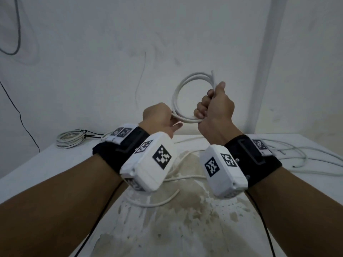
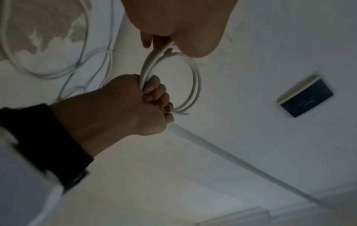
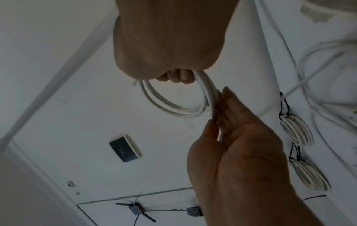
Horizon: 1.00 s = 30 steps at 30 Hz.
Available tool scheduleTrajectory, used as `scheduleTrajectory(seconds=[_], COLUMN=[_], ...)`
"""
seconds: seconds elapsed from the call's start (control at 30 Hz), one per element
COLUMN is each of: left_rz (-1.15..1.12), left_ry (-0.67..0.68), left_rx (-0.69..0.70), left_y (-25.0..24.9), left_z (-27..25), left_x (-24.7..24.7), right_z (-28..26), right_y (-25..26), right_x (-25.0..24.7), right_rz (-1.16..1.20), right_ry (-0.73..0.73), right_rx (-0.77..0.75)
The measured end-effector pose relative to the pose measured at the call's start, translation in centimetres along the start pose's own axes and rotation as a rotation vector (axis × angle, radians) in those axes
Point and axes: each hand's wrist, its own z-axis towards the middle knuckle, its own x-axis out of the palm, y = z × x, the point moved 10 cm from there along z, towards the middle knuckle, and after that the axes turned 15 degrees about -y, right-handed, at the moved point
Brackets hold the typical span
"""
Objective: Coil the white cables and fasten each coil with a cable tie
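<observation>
I hold a small coil of white cable (image 1: pixel 176 93) in the air above the table (image 1: pixel 46 164). My right hand (image 1: pixel 213 108) grips the coil's right side in a fist, and one cable end (image 1: pixel 212 75) sticks up above the thumb. From the left, my left hand (image 1: pixel 159 117) meets the coil's lower strands, which run in between its thumb and fingers. The left wrist view shows the coil (image 2: pixel 195 79) entering that pinch at the top, with the right hand (image 2: pixel 123 104) below. Seen from the right wrist, the left hand's fingers (image 3: pixel 224 100) lie along the coil (image 3: pixel 173 107).
A tied coil (image 1: pixel 69 139) with a black tie lies at the table's back left; the right wrist view shows two tied coils (image 3: pixel 297 131) (image 3: pixel 311 175). Loose white cables (image 1: pixel 297 154) sprawl at the right and one (image 1: pixel 157 203) in the middle. The wall stands close behind.
</observation>
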Motion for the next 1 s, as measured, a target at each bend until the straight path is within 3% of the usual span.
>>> scheduleTrajectory(seconds=[0.13,0.23,0.3,0.53,0.67,0.83,1.0], left_rz=[-0.053,0.107,0.232,0.296,0.549,0.548,0.471], left_ry=[-0.053,-0.04,0.004,0.009,0.011,0.18,0.289], left_rx=[0.08,0.227,0.313,0.569,0.81,0.642,0.795], left_y=[-2.1,-3.4,-3.6,-6.4,-7.3,-6.0,-7.0], left_z=[-0.1,-0.1,-0.4,-1.5,-1.8,-0.8,-1.6], left_x=[0.0,0.9,2.1,3.1,3.8,3.5,3.3], right_z=[1.0,1.4,1.2,-0.1,-0.6,-0.5,-0.5], right_y=[1.2,2.0,2.3,0.8,-0.3,-1.0,-1.7], right_x=[-1.6,-2.1,-1.9,-0.8,-0.2,-0.2,0.1], right_rz=[0.014,0.048,0.044,-0.109,-0.127,-0.145,-0.195], right_ry=[-0.049,-0.049,-0.021,0.134,0.187,0.193,0.193], right_rx=[-0.002,0.0,-0.005,0.03,0.064,0.082,0.089])
